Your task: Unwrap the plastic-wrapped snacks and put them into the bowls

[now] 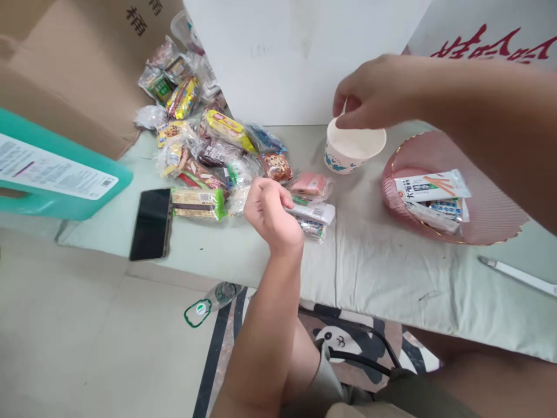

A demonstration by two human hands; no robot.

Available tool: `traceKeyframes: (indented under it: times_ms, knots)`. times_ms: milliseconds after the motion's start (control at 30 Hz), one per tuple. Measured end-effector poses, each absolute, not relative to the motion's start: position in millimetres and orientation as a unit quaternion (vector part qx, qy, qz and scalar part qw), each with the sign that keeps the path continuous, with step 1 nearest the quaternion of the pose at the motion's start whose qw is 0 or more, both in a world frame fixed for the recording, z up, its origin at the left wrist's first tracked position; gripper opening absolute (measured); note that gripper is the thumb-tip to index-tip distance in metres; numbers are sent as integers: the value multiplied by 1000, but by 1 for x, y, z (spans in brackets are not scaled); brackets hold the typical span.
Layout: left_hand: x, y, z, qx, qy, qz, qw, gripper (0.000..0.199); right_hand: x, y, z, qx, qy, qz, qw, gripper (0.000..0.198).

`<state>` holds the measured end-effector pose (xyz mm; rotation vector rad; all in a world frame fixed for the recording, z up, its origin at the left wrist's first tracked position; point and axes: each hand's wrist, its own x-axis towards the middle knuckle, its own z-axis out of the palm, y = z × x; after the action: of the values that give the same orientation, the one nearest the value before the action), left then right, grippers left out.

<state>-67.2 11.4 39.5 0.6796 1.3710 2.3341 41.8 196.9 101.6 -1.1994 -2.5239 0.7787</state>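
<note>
My right hand (369, 96) reaches across from the right and pinches the rim of a white paper bowl (350, 159) with a blue-green pattern. The bowl sits upright at the back of the cloth. My left hand (275, 215) is closed, fingers curled, at the right end of a spread of wrapped snacks (226, 157). Whatever its fingers may hold is hidden. Just right of it lie a pink packet (310, 184) and a white snack packet (315, 212). A pink scalloped bowl (487, 226), with several snack packets (433, 188) inside, stands below my right forearm.
A black phone (151, 225) lies near the front edge at left, by a teal jug (56, 168). Behind stand a cardboard box (73, 69) and a white box (313, 64). A white-handled tool (517, 273) lies at right. On the floor is a clear bottle (224, 293).
</note>
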Motion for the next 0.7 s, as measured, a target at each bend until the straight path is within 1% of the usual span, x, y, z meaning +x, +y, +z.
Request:
traceKeyframes:
  times_ms: [33, 67, 100, 133, 200, 267, 333, 433, 500, 567, 633, 700]
  knots:
    - [-70, 11, 39, 237, 478, 827, 175, 29, 40, 183, 110, -396, -873, 268, 89, 27]
    - [-73, 10, 39, 235, 474, 830, 175, 29, 37, 167, 113, -376, -886, 269, 22, 41]
    - [-75, 10, 39, 236, 471, 832, 175, 30, 35, 153, 110, -364, -888, 280, -13, 54]
    - [-76, 11, 38, 238, 470, 832, 172, 31, 33, 140, 102, -337, -896, 288, -22, 58]
    - [-77, 12, 37, 244, 468, 834, 162, 33, 30, 125, 81, -308, -913, 265, -44, 54]
    - [-75, 14, 36, 247, 473, 831, 156, 39, 30, 121, 64, -327, -913, 241, -46, 45]
    - [-73, 14, 35, 245, 484, 824, 160, 46, 35, 124, 62, -366, -901, 231, -19, 32]
    - [-67, 15, 35, 239, 495, 816, 177, 50, 55, 121, 83, -384, -882, 262, 78, 18]
    - [-62, 16, 37, 245, 489, 815, 189, 48, 78, 105, 103, -381, -856, 318, 145, 18]
    - [-53, 16, 38, 273, 474, 812, 203, 42, 109, 80, 117, -381, -817, 387, 193, 19]
    - [-41, 12, 38, 341, 440, 786, 269, 34, 142, 49, 118, -380, -778, 444, 232, 19]
    - [-24, 2, 36, 445, 377, 704, 406, 33, 173, 18, 105, -382, -739, 482, 274, 20]
